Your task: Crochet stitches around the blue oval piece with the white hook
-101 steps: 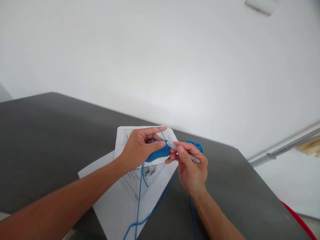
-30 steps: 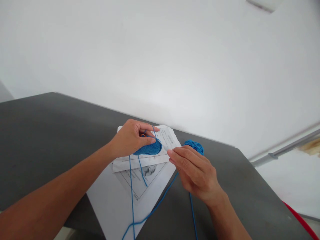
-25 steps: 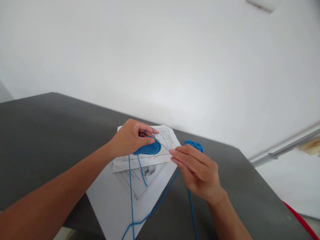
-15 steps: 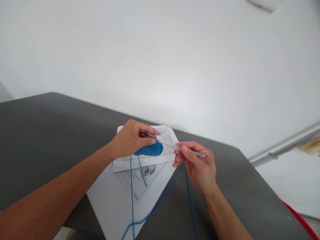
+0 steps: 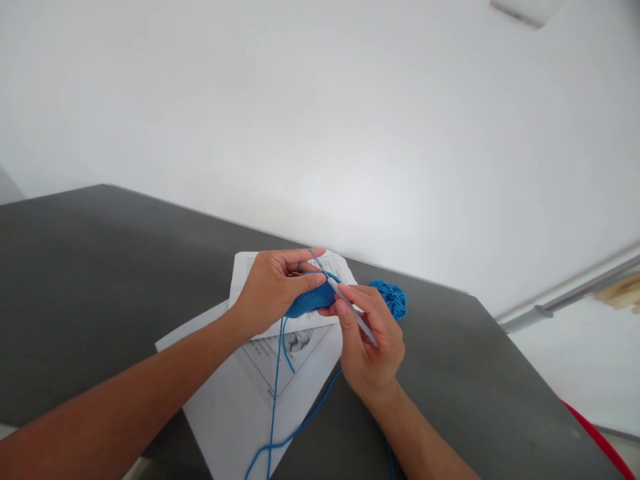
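Note:
A blue crocheted piece (image 5: 311,301) is pinched between the thumb and fingers of my left hand (image 5: 270,287). Blue yarn runs over that hand's raised forefinger, and a bit of orange shows by the fingers. My right hand (image 5: 373,333) grips a crochet hook (image 5: 356,313) with a grey handle, its tip up against the edge of the blue piece. The right fingers touch or nearly touch the piece's right end. Strands of blue yarn (image 5: 274,407) hang down from the work across the papers.
Printed sheets of paper (image 5: 220,393) lie under the hands on a dark grey table (image 5: 125,267). A ball of blue yarn (image 5: 393,300) rests behind my right hand. The white wall (image 5: 320,120) rises along the table's back edge. A grey pipe (image 5: 545,312) runs at the right.
My right hand has moved left, bringing the hook to the crocheted piece and tilting it more steeply. The left hand and the piece have shifted slightly right. The yarn ball now shows more fully.

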`<state>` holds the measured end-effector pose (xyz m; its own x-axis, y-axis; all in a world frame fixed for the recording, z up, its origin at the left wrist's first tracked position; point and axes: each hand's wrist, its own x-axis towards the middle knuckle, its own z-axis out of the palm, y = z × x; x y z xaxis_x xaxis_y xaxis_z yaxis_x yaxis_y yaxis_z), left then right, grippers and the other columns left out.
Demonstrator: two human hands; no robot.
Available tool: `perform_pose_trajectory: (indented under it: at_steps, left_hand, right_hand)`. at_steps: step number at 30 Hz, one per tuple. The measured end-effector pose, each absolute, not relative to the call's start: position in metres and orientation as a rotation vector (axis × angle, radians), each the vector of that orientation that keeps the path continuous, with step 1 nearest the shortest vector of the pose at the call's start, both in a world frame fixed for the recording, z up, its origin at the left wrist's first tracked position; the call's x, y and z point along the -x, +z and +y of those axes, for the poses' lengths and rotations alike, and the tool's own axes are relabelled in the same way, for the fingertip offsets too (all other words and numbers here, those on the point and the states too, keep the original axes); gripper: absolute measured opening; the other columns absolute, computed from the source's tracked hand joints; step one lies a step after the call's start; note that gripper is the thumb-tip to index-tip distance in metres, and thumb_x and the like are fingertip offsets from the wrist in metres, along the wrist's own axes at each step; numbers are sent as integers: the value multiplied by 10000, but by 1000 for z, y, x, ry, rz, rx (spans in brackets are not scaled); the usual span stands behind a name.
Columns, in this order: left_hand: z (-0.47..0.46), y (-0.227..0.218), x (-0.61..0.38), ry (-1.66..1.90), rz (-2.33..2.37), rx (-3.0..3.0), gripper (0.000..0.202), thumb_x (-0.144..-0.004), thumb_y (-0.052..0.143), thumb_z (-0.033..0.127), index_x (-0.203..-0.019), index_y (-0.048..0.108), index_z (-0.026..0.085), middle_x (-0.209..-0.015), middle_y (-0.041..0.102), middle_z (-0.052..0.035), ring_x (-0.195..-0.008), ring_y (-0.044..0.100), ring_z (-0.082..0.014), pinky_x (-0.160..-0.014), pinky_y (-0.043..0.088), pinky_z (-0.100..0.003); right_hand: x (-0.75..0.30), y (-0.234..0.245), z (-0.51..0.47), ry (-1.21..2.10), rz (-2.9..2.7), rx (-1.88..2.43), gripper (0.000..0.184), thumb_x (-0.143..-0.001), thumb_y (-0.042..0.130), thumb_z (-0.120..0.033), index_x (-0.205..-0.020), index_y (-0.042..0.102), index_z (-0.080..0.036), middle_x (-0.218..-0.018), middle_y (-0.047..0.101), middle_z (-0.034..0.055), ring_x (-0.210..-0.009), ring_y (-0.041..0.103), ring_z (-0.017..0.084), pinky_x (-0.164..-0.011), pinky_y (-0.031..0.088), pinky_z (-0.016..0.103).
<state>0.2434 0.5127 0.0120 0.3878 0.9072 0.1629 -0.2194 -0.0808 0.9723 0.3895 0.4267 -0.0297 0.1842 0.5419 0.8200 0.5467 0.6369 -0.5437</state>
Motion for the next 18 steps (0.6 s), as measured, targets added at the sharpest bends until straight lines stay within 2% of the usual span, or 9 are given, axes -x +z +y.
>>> perform_pose_trajectory:
  at_steps: [3, 7, 11, 14, 18]
  left_hand:
    - [511, 13, -247, 1044, 639, -1137, 575, -634, 930, 219, -1185, 798, 123, -734, 756, -4, -640, 621, -111, -621, 521, -235]
    - [510, 14, -248, 983, 570, -996, 427, -589, 966, 223, -989, 844, 136, -708, 730, -5, -662, 635, -119, -634, 536, -237]
    - [509, 18, -246, 955, 545, -945, 316, -573, 970, 196, -858, 848, 135, -855, 790, -56, -742, 690, -149, -681, 573, -252]
    - [510, 21, -244, 922, 532, -923, 292, -581, 967, 182, -841, 845, 128, -895, 805, -69, -731, 697, -146, -654, 577, -239]
    - [513, 21, -241, 907, 513, -948, 379, -594, 972, 199, -948, 849, 141, -823, 801, -60, -706, 695, -145, -648, 576, -239]
  right_hand:
    - [-389, -30, 425, -242, -1575, 992, 426, -941, 620, -20, -1300, 683, -240, -1063, 723, 86, -961, 727, 195, -779, 663, 344]
    - [-388, -29, 424, -429, -1635, 1007, 457, -940, 619, -23, -1351, 647, -222, -1097, 716, 121, -1014, 707, 224, -834, 659, 382]
    - [-390, -26, 423, -483, -1675, 949, 481, -930, 627, -14, -1372, 625, -205, -1086, 724, 130, -999, 704, 230, -847, 650, 396]
    - [-393, -24, 423, -439, -1695, 933, 482, -932, 632, -17, -1368, 627, -223, -1078, 727, 117, -993, 707, 223, -828, 655, 388]
    - [-398, -21, 421, -269, -1675, 934, 464, -938, 639, -29, -1341, 656, -259, -1106, 733, 103, -992, 730, 217, -807, 673, 383]
